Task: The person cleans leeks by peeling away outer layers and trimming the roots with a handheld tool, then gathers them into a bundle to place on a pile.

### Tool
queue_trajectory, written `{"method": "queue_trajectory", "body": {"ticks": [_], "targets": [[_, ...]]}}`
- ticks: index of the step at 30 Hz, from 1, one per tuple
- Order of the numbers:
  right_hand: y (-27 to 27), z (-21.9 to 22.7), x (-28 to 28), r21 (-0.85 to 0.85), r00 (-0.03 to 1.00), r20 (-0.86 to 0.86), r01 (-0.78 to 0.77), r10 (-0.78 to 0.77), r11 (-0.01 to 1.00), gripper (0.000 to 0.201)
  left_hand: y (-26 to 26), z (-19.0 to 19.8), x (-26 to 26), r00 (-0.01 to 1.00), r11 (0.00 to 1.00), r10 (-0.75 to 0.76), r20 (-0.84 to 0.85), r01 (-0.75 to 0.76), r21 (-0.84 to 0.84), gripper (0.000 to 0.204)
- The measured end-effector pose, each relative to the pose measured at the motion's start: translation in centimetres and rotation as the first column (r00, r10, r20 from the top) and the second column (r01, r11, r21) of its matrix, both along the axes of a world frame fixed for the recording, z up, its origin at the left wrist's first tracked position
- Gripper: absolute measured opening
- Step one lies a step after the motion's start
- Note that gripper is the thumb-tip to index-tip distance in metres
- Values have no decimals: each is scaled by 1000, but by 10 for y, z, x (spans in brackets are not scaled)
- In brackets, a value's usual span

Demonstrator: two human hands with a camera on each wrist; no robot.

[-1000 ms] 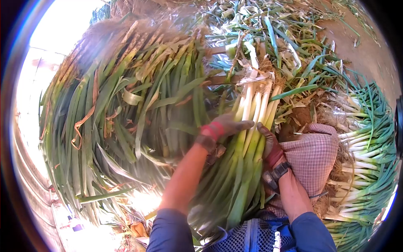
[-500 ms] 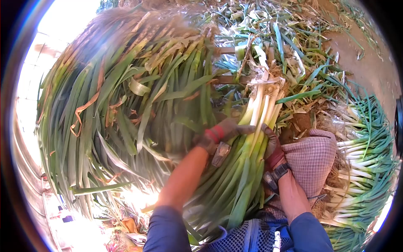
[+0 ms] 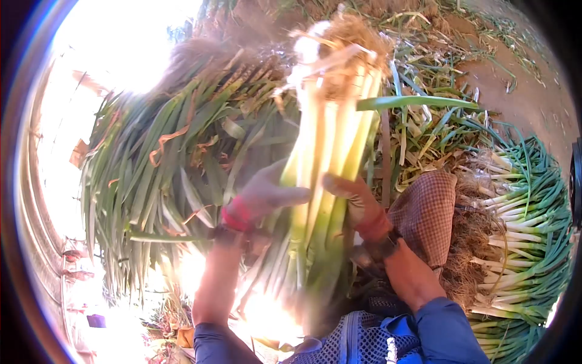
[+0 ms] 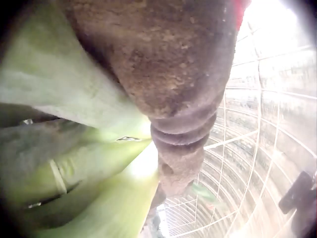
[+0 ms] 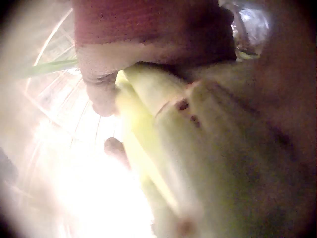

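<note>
Both gloved hands grip a thick bunch of long green onions (image 3: 330,142) from either side, roots up and leaves hanging toward the lap. My left hand (image 3: 270,191), with a red cuff, wraps the left side, its thumb across the front. The right hand (image 3: 362,209) holds the opposite side, its thumb over the stalks. In the left wrist view, brown gloved fingers (image 4: 173,99) curl around pale green stalks (image 4: 99,183). The right wrist view shows the glove (image 5: 153,34) bent over the stalks (image 5: 198,158). Fingers behind the bunch are hidden in the head view.
A large heap of untrimmed green onions (image 3: 163,145) lies at the left. Stripped leaves (image 3: 424,127) litter the ground beyond. At the right lies a row of cleaned green onions (image 3: 515,230), roots inward, beside a checked cloth (image 3: 424,212) over the knee.
The two hands have lifted the bunch up and toward the camera, shifting it left. Its roots now appear higher and larger. Both hands have kept their hold.
</note>
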State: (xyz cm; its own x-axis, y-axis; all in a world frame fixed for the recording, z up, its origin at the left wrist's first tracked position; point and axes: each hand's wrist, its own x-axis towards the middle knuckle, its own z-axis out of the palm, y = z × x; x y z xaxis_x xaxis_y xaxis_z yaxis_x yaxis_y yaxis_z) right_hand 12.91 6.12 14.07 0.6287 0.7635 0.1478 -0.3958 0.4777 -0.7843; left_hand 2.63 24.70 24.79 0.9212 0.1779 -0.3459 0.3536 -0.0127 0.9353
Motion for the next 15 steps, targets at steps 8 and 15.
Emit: {"method": "queue_trajectory", "body": {"ticks": [8,15], "targets": [[4,72,-23,227,883,-149,-408,446,884,29,-35,39,-75,973,955,135,189,-179,238,78],[34,120,-80,498,825,-314,-279,470,821,39,-56,151,-91,987,917,145,76,-162,364,55]]}}
